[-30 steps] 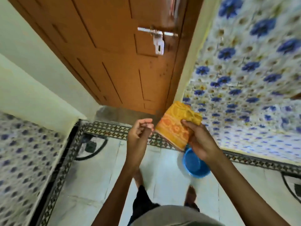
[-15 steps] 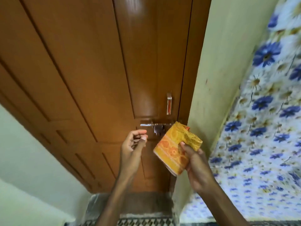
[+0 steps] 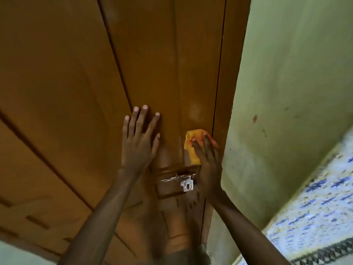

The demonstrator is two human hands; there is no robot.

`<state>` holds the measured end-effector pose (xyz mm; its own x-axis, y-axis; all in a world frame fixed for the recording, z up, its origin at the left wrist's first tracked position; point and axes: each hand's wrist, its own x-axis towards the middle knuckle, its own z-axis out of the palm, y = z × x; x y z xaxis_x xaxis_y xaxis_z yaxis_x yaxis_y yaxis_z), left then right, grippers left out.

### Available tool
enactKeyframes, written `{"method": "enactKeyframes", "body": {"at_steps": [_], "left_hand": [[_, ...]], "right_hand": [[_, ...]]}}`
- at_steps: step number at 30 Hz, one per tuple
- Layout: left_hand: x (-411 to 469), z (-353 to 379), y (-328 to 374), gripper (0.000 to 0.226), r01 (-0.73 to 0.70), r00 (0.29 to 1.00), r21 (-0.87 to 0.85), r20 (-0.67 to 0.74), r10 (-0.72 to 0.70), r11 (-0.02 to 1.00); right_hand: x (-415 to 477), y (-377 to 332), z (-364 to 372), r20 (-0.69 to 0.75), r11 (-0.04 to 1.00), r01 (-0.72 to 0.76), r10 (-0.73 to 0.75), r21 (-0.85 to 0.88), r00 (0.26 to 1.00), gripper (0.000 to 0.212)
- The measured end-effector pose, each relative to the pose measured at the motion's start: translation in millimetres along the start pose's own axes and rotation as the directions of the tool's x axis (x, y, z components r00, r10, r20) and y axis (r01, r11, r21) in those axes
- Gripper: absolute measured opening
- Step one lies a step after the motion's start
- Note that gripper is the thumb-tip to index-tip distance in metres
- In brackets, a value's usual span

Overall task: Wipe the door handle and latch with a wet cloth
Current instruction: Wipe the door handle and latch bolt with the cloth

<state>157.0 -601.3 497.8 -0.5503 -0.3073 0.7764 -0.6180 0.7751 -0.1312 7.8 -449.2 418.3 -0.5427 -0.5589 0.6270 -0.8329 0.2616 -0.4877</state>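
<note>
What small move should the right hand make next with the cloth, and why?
Probably slide the cloth down onto the latch. The right hand presses it on the door above the latch, which looks untouched; the left hand lies flat on the door.

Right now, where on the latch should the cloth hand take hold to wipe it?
Wrap the cloth around the latch rod's free left end, coming from below-left with the right hand: the rod lies horizontal, and its hanging hasp crowds the right end.
</note>
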Motion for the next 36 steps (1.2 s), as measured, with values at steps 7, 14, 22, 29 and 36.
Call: {"method": "enactKeyframes", "body": {"at_steps": [7,14,22,29,36], "left_hand": [[-9,50,-21,0.065,-0.121,0.968,0.114,-0.204,0.143,0.986],[-10,61,-24,0.066,-0.137,0.949,0.126,-0.269,0.167,0.983],[-9,63,-26,0.065,-0.145,0.937,0.137,-0.300,0.180,0.980],[-9,64,-26,0.067,-0.154,0.927,0.156,-0.319,0.198,0.976],[-9,64,-27,0.067,-0.152,0.927,0.183,-0.315,0.204,0.971]], "right_hand": [[-17,-7,29,-0.198,0.989,-0.075,0.100,0.131,0.975,0.050],[-8,-17,33,-0.307,0.980,-0.191,0.200,0.061,0.930,0.044],[7,5,2,-0.180,0.992,-0.014,-0.010,-0.128,0.984,0.047],[-27,4,28,-0.199,0.997,-0.016,0.000,-0.078,0.980,0.046],[-61,27,40,-0.191,0.998,-0.055,0.062,0.042,0.980,0.069]]}}
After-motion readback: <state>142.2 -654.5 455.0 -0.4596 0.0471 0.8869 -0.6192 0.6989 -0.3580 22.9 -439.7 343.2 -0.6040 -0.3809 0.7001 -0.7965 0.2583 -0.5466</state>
